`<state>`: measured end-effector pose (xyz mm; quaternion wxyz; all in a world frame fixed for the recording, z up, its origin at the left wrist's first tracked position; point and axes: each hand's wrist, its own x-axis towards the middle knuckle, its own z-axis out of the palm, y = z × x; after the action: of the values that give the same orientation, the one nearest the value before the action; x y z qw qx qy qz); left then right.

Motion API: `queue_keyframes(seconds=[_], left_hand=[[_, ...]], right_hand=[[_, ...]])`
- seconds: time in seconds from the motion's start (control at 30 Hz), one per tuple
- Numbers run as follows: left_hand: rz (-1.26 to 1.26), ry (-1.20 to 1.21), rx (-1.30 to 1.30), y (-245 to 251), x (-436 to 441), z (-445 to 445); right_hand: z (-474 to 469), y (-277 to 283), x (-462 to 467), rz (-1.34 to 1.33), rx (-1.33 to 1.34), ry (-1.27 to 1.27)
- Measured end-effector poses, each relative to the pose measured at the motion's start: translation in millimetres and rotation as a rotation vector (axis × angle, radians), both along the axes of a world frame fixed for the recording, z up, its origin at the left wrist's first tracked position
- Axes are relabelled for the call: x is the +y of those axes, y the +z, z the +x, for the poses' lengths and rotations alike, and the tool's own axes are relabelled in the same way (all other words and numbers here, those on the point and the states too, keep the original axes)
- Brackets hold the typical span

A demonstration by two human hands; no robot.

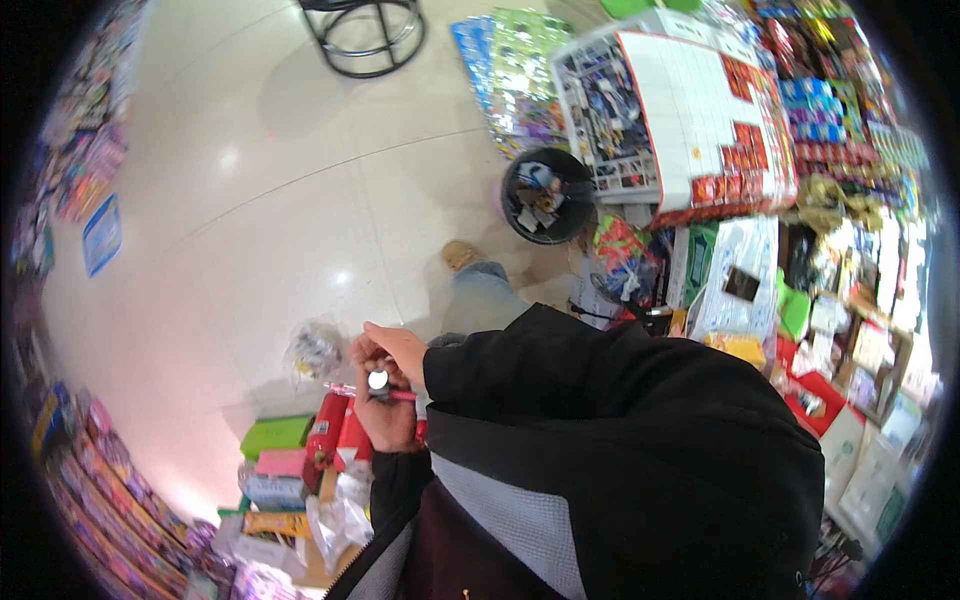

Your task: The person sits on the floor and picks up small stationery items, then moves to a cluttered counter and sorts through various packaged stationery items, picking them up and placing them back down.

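Note:
My left hand [386, 426], palm up, holds a small item with a bright round face and a pink band, which looks like a wristwatch [379, 380]. From the right, my right hand [401, 351] reaches over with bent fingers, close above the round face. Whether those fingers grip anything is hidden. Beyond the fingertips, a clear plastic bag [315, 349] with small things inside lies on the tiled floor. Red cylindrical packages [328, 431] stand close to the left of my left hand.
A black bin [549, 196] holding scraps stands beside a white compartment tray [609, 112] and a sheet with red packets [712, 127]. A black stool base [371, 45] is at the top. Boxes [277, 436] crowd the lower left. A blue packet [102, 235] lies on the floor [247, 225].

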<state>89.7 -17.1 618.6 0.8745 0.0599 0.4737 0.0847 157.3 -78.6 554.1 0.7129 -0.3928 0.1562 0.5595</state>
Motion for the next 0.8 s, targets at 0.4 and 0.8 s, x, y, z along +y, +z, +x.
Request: queue_keyframes(seconds=[0.4,0.8], left_hand=[[0.202,0.551,-0.052,150.3,-27.1,-47.1],[0.427,1.296,-0.01,177.9,-171.8,-247.5]], right_hand=[[-20.6,210.6,29.2,0.204,-0.092,0.374],[-253.2,266.9,-64.7,1.06,-1.243,1.082]])
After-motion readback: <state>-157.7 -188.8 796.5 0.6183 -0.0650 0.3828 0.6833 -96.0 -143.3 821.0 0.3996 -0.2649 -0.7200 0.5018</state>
